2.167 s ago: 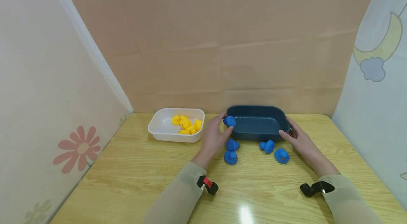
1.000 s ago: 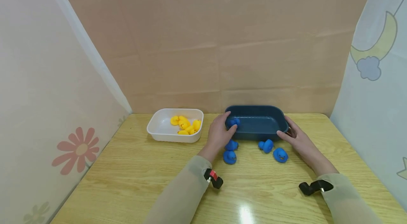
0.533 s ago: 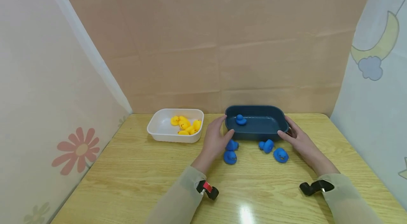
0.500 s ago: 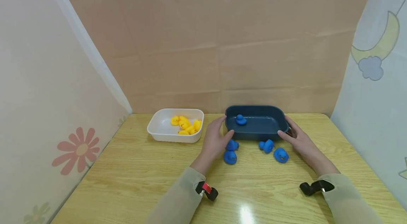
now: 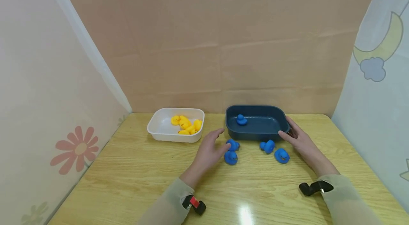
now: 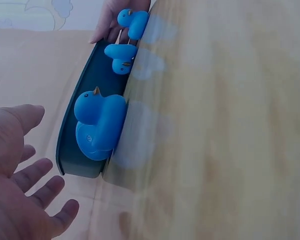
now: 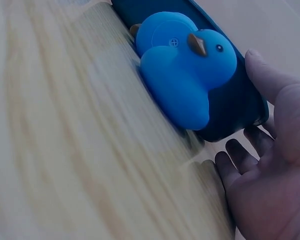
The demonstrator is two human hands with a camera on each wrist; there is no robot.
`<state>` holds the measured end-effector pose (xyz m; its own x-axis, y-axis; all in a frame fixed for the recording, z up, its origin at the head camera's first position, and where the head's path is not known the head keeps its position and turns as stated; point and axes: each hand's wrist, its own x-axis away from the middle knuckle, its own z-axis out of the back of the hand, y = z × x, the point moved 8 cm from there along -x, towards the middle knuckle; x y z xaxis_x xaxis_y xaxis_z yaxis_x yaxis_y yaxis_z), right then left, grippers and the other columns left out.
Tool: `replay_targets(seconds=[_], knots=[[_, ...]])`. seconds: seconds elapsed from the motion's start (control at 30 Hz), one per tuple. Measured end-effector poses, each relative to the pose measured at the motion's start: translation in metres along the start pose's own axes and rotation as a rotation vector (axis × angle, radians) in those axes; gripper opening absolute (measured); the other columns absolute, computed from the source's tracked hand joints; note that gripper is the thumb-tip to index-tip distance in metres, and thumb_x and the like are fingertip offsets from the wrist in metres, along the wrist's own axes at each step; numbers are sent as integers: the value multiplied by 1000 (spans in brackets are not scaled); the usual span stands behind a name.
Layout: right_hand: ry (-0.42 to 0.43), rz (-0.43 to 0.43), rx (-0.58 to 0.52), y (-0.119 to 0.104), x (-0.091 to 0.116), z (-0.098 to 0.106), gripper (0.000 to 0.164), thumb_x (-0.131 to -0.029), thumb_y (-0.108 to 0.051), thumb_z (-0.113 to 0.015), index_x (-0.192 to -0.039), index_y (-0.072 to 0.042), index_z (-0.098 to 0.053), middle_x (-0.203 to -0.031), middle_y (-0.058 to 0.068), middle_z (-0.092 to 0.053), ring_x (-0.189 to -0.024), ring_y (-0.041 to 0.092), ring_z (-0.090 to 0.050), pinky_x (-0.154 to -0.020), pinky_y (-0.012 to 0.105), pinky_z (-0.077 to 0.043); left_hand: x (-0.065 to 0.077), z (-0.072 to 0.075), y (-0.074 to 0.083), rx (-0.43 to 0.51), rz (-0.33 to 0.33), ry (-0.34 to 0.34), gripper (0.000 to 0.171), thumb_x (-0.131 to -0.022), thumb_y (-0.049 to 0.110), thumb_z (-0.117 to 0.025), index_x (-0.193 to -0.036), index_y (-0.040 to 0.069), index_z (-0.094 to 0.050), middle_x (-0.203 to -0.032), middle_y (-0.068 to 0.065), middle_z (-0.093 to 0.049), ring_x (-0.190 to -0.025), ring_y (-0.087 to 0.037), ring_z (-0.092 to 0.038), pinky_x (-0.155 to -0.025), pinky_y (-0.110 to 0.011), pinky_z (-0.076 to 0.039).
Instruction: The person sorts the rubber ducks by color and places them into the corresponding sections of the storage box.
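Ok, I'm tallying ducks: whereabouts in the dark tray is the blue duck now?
In the head view, the blue duck sits inside the dark tray, toward its left end, away from the right hand at the opposite end.

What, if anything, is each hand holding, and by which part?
The right hand holds the dark blue tray by its right end; the left hand holds nothing.
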<state>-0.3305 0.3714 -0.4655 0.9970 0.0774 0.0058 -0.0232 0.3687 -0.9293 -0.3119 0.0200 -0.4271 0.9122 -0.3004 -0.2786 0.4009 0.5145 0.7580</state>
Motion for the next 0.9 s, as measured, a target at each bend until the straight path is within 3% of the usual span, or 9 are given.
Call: replay_targets(seconds=[0.3, 0.57, 0.77, 0.9], knots=[[3, -17, 47, 1, -4, -2, 96, -114, -45, -62, -177, -30, 9, -183, 18, 8, -165, 54, -1, -129, 72, -11, 14, -6, -2, 9, 47, -107, 61, -105, 34, -80, -159, 13, -59, -155, -3, -62, -143, -27, -58, -119, -50, -49], [6, -22, 68, 3, -4, -1, 96, -114, -46, -61, -177, -29, 10, -182, 21, 8, -164, 55, -2, -128, 73, -11, 19, -15, -3, 31, 15, -162, 53, -101, 34, -84, -148, 16, -68, -143, 1, -70, -135, -26, -63, -117, -48, -51], [5, -16, 71, 1, -4, -1, 96, -114, -45, -61, -177, -29, 9, -182, 21, 8, -163, 58, -4, -128, 74, -12, 21, -18, -1, -14, -45, -179, 49, -97, 32, -89, -139, 12, -72, -136, 3, -73, -129, -23, -65, -115, -42, -52], [6, -12, 77, 1, -5, -1, 96, -114, -45, -62, -177, -29, 9, -182, 22, 8, -163, 58, -4, -127, 75, -12, 23, -20, -2, -71, -40, -190, 49, -96, 32, -90, -138, 13, -73, -136, 4, -73, -128, -22, -64, -113, -42, -52]])
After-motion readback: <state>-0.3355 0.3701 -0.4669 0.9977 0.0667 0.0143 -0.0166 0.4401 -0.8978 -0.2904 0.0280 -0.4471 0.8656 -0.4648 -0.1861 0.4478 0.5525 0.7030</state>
